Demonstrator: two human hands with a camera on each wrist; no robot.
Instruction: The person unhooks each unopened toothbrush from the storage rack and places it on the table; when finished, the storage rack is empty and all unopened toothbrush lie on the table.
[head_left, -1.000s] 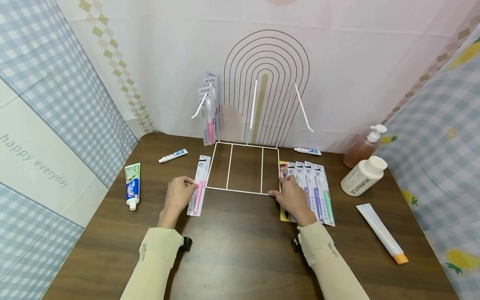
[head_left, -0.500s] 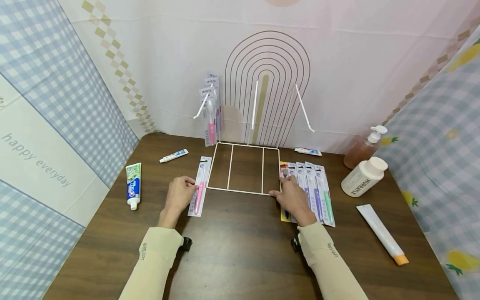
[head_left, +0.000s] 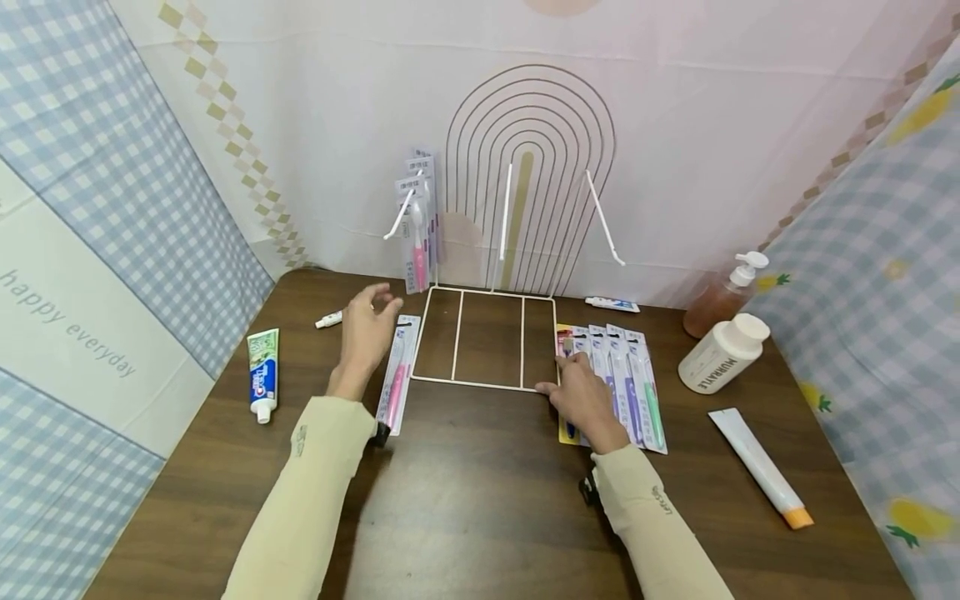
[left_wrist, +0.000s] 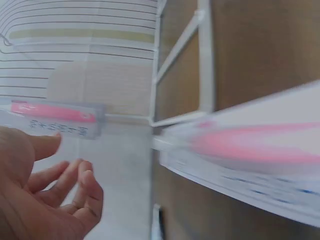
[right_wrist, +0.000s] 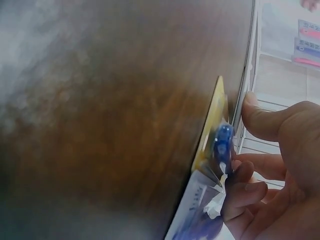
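My left hand [head_left: 377, 304] hovers above the table with relaxed fingers, holding nothing, between a small toothpaste tube [head_left: 328, 319] and a flat pink toothbrush pack [head_left: 397, 375]. The left wrist view shows that hand [left_wrist: 65, 192] empty, the pink pack [left_wrist: 250, 150] blurred beside it. My right hand [head_left: 561, 382] rests on the leftmost of several toothbrush packs [head_left: 633, 383], its thumb against the front right corner of the white wire rack [head_left: 480, 383]. In the right wrist view the thumb [right_wrist: 260, 117] touches the rack wire [right_wrist: 248, 65], next to a yellow-backed pack [right_wrist: 212, 120] with a blue toothbrush [right_wrist: 222, 142].
Toothbrush packs [head_left: 418, 225] hang on the rack's left hook. A green toothpaste tube [head_left: 262, 375] lies at the left, a white bottle [head_left: 723, 354], a pump bottle [head_left: 723, 296] and an orange-capped tube [head_left: 757, 467] at the right. Another small tube [head_left: 613, 304] lies behind the packs.
My left hand has lifted off the pink toothbrush pack and moved away from me toward the back of the table. The right hand has stayed where it was.
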